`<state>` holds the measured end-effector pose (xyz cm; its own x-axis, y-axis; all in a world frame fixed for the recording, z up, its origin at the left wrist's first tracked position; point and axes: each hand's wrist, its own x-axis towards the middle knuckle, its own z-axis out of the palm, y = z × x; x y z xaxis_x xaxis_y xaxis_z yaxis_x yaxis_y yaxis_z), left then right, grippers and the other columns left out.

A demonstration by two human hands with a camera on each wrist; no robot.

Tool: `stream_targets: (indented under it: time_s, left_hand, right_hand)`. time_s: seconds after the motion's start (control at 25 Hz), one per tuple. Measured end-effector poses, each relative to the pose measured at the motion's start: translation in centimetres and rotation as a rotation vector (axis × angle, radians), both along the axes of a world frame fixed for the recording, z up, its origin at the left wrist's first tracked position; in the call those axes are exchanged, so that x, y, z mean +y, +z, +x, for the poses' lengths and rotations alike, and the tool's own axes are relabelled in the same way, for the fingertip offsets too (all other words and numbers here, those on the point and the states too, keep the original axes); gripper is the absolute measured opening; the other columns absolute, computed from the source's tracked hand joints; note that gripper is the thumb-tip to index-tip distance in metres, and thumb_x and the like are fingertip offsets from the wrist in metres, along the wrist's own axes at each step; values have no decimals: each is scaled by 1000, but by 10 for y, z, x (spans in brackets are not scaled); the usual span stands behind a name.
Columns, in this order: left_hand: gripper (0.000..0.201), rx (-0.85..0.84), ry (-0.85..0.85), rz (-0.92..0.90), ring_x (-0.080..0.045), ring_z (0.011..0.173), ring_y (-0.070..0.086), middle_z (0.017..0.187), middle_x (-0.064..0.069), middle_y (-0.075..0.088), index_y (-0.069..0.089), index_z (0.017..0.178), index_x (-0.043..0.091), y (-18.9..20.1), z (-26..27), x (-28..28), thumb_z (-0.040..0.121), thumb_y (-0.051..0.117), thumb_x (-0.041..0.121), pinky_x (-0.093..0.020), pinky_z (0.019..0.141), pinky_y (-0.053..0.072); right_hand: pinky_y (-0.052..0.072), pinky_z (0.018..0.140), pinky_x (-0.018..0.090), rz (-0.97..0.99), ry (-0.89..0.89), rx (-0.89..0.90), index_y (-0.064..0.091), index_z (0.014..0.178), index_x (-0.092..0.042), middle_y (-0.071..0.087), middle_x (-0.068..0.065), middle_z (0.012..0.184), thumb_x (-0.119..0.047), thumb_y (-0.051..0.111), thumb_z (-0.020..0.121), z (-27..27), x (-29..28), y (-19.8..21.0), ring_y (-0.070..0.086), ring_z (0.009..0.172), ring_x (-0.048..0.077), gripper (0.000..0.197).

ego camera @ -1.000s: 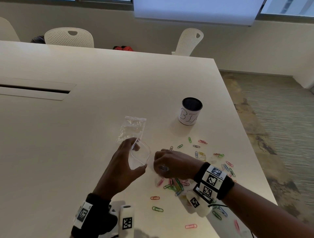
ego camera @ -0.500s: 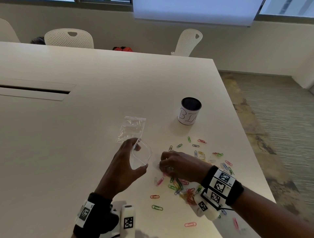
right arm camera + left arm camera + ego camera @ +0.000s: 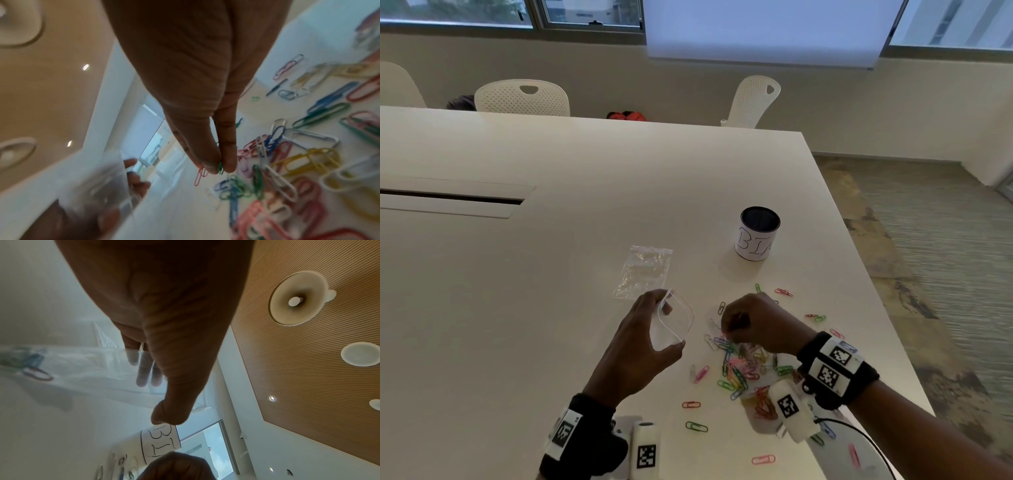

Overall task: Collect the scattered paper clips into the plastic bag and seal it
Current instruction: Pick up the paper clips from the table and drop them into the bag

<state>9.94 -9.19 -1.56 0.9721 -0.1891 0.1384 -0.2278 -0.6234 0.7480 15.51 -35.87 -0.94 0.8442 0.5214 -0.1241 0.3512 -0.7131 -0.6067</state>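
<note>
My left hand (image 3: pixel 669 328) holds a small clear plastic bag (image 3: pixel 683 318) by its rim, fingers and thumb keeping the mouth open just above the table. The left wrist view shows a few clips (image 3: pixel 35 372) inside the bag (image 3: pixel 86 368). My right hand (image 3: pixel 727 330) hovers just right of the bag, over a pile of coloured paper clips (image 3: pixel 743 368). Its thumb and finger pinch a green clip (image 3: pixel 220 168), and a red one hangs beside it. More clips lie scattered to the right and near the table's front edge.
A second clear bag (image 3: pixel 643 272) lies flat beyond my left hand. A black cup with a white label (image 3: pixel 758 236) stands behind the clips. The table's right edge (image 3: pixel 859 274) runs close past the clips. White chairs (image 3: pixel 755 99) stand at the far side.
My right hand has drawn back from the bag's mouth, a little right and farther over the pile, uncovering more clips. The left hand and bag have stayed in place.
</note>
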Motion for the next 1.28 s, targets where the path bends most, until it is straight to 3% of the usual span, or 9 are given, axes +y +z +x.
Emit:
stream_targets:
  time_s: [0.08, 0.16, 0.32, 0.56, 0.76, 0.88, 1.04, 1.16, 1.28]
  left_hand:
    - [71, 2, -9, -3, 9, 115, 51, 116, 19, 55, 43, 135, 37, 0, 0, -2, 77, 85, 30, -6, 90, 37]
    - [72, -3, -14, -3, 8, 115, 51, 116, 18, 55, 44, 135, 35, 0, 2, -4, 77, 86, 30, -6, 92, 36]
    - [74, 3, -27, 9, 1, 112, 53, 118, 16, 54, 43, 139, 30, -2, 4, -10, 78, 86, 30, -9, 92, 38]
    - [70, 10, -38, 11, -2, 109, 55, 121, 14, 56, 45, 137, 30, 1, 3, -15, 79, 84, 34, -13, 90, 43]
    - [72, 30, -22, 22, -9, 110, 56, 124, 12, 56, 43, 138, 28, -2, 4, -14, 79, 84, 33, -24, 94, 50]
    - [70, 14, -27, 20, -6, 108, 56, 119, 13, 55, 43, 134, 31, -3, 4, -14, 79, 85, 32, -14, 89, 45]
    - [72, 11, -36, 1, 1, 109, 54, 117, 17, 54, 44, 135, 31, -2, 5, -16, 78, 86, 31, -13, 89, 44]
    - [70, 7, -39, -8, 7, 111, 51, 114, 18, 53, 44, 133, 34, -1, 6, -16, 78, 85, 28, -9, 87, 40]
    - [69, 3, -43, -11, 9, 114, 51, 115, 19, 54, 43, 132, 39, -1, 6, -16, 78, 85, 28, -6, 88, 37]
  right_hand:
    - [60, 78, 18, 169, -96, 61, 78, 88, -16, 79, -3, 89, -9, 82, 84, -3, -5, 13, 75, 81, 7, 9]
    - [63, 83, 27, 342, -163, 101, 78, 88, -14, 80, 2, 87, -8, 83, 83, -8, -4, 30, 77, 82, 15, 9]
    - [63, 88, 31, 515, -154, 75, 77, 94, -10, 80, 4, 90, -8, 82, 84, -19, 15, 65, 78, 85, 18, 12]
    - [60, 79, 13, 304, -73, -157, 79, 96, -12, 80, -3, 91, -10, 81, 87, -25, 53, 72, 75, 80, 2, 10]
    - [57, 80, 8, 196, -57, -191, 79, 105, -15, 80, -1, 103, -10, 79, 89, -26, 59, 75, 76, 89, 3, 17]
    - [57, 81, 9, 197, -69, -202, 79, 103, -15, 80, -2, 100, -9, 78, 89, -24, 57, 82, 75, 85, 2, 15]
    - [59, 79, 12, 199, -100, -194, 80, 96, -14, 80, -3, 91, -10, 80, 87, -15, 46, 83, 74, 79, 2, 10]
    - [62, 75, 18, 243, -241, -158, 80, 88, -13, 79, -2, 83, -5, 83, 83, 0, 23, 76, 75, 73, 6, 10]
    - [61, 73, 22, 127, -393, -199, 78, 85, -13, 78, 0, 81, -2, 80, 83, 21, -10, 54, 73, 72, 10, 12]
